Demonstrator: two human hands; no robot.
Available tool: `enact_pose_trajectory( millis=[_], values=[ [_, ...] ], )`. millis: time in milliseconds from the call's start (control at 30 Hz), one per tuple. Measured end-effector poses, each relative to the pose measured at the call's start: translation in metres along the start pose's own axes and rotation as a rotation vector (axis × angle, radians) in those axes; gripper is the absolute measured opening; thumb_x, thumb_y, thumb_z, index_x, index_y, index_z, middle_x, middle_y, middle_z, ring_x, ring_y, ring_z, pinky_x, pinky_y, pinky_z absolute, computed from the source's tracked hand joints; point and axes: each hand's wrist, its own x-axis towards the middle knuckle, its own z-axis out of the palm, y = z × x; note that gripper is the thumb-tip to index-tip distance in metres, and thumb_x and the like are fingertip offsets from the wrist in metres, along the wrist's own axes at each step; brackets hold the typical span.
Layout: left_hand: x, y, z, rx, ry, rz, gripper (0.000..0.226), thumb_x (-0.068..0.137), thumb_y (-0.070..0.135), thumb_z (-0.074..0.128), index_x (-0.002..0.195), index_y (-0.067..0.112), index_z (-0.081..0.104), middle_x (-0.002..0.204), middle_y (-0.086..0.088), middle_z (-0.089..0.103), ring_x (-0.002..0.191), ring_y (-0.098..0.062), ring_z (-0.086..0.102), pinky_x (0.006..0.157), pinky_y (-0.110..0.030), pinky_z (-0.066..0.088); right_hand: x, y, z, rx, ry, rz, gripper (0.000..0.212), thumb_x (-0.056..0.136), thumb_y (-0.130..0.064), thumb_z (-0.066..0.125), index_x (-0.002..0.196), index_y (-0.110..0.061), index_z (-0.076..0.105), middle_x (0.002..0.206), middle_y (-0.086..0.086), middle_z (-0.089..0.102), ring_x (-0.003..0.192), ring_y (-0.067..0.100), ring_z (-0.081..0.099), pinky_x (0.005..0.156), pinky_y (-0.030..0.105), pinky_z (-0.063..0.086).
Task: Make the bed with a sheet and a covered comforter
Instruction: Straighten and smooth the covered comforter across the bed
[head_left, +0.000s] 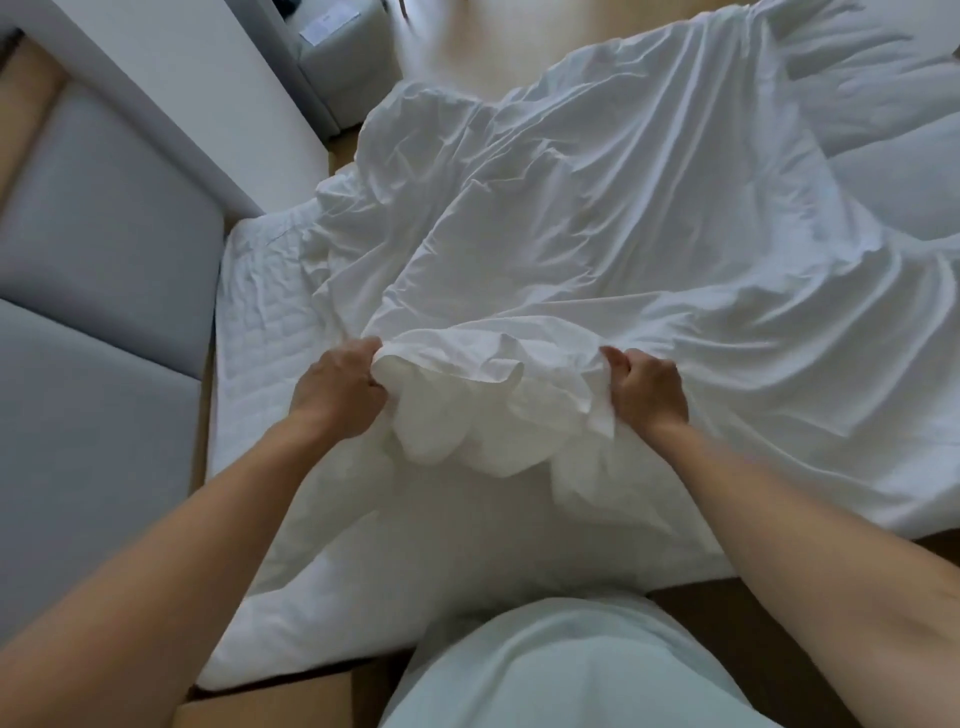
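Observation:
A crumpled white sheet lies spread over the bed, bunched up at its near edge. My left hand grips that bunched edge on the left, fingers curled into the cloth. My right hand grips the same edge about a forearm's length to the right. Between the two hands the cloth hangs in loose folds. A quilted white mattress pad shows bare at the left of the bed. A puffy white comforter lies at the far right, partly under the sheet.
A grey padded headboard runs along the left. A white wall panel stands behind it, with a grey upholstered stool on the wooden floor beyond. The wooden bed frame edges the mattress near my body.

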Motion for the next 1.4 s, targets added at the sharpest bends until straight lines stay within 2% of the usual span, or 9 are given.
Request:
enact_pose_trajectory(
  millis=[300,433,533,700,833,1000,1100,1200,1400],
  values=[
    [-0.018,-0.051,-0.002,-0.059,0.104,-0.276,0.005,0.088,0.011,0.051,0.088,0.011,0.056,0.092,-0.01,0.061,0.084,-0.032,0.056,0.068,-0.038,0.041,0.052,0.1,-0.118,-0.044,0.206,0.632,0.072,0.101,-0.053,0.044,0.121,0.015,0.056,0.127,0.038,0.056,0.123,0.049,0.051,0.101,0.05,0.042],
    [-0.004,-0.033,0.002,-0.171,0.093,-0.199,0.011,0.086,0.01,0.052,0.078,0.016,0.05,0.082,-0.004,0.058,0.08,-0.033,0.056,0.064,-0.036,0.038,0.024,0.047,-0.074,-0.162,0.121,0.147,0.09,0.074,-0.082,0.046,0.118,-0.005,0.06,0.122,0.023,0.061,0.114,0.042,0.056,0.096,0.05,0.046],
    [0.007,-0.024,0.0,-0.215,0.059,-0.136,0.006,0.078,0.014,0.048,0.08,0.015,0.053,0.082,-0.006,0.06,0.08,-0.034,0.057,0.066,-0.039,0.045,-0.018,-0.023,-0.002,-0.369,-0.278,-0.374,0.111,0.056,-0.091,0.054,0.142,-0.022,0.042,0.141,0.007,0.047,0.128,0.032,0.044,0.105,0.051,0.039],
    [0.013,-0.028,-0.009,0.106,-0.074,-0.104,0.037,0.077,0.02,0.057,0.114,0.02,0.051,0.109,-0.007,0.056,0.105,-0.035,0.056,0.084,-0.042,0.038,-0.048,-0.073,0.061,-0.385,-0.208,-0.265,0.013,0.091,-0.02,0.051,0.103,-0.015,0.054,0.1,0.007,0.064,0.093,0.034,0.064,0.077,0.039,0.041],
    [-0.008,0.034,0.028,0.409,-0.264,0.192,0.105,0.069,0.042,0.073,0.155,0.028,0.015,0.142,-0.009,0.035,0.133,-0.034,0.038,0.116,-0.051,0.019,-0.06,-0.091,0.064,-0.36,-0.055,-0.385,0.012,0.083,-0.003,0.048,0.088,-0.011,0.055,0.083,0.011,0.063,0.075,0.036,0.06,0.069,0.038,0.04],
    [0.01,0.052,0.064,0.249,-0.312,0.238,0.054,0.084,0.021,0.061,0.134,0.016,0.043,0.119,-0.008,0.061,0.106,-0.03,0.062,0.085,-0.04,0.049,-0.059,-0.095,0.056,-0.431,0.087,-0.526,0.018,0.069,-0.008,0.067,0.086,-0.013,0.061,0.076,0.007,0.063,0.073,0.037,0.061,0.072,0.044,0.044],
    [0.011,0.043,0.059,0.172,-0.292,0.342,0.03,0.083,0.018,0.055,0.113,0.02,0.051,0.111,-0.006,0.065,0.098,-0.03,0.062,0.077,-0.037,0.049,-0.06,-0.061,0.046,-0.386,0.015,-0.207,0.077,0.063,-0.071,0.066,0.127,-0.029,0.055,0.135,0.005,0.05,0.128,0.032,0.041,0.106,0.055,0.029],
    [0.014,0.031,0.047,0.078,-0.315,0.337,0.048,0.085,0.012,0.052,0.132,0.022,0.052,0.124,-0.009,0.064,0.11,-0.033,0.06,0.089,-0.041,0.052,-0.063,-0.015,0.026,-0.024,0.004,0.263,0.127,0.047,-0.092,0.063,0.152,-0.03,0.025,0.16,0.003,0.018,0.147,0.024,0.016,0.118,0.05,0.023],
    [0.01,0.045,0.04,-0.024,-0.429,0.41,0.069,0.085,0.003,0.051,0.15,0.023,0.041,0.146,-0.008,0.053,0.132,-0.029,0.049,0.109,-0.036,0.04,-0.055,0.077,0.036,0.65,0.26,0.983,0.101,0.058,-0.07,0.077,0.138,-0.014,0.048,0.134,0.012,0.057,0.118,0.036,0.058,0.1,0.052,0.05]
  ],
)
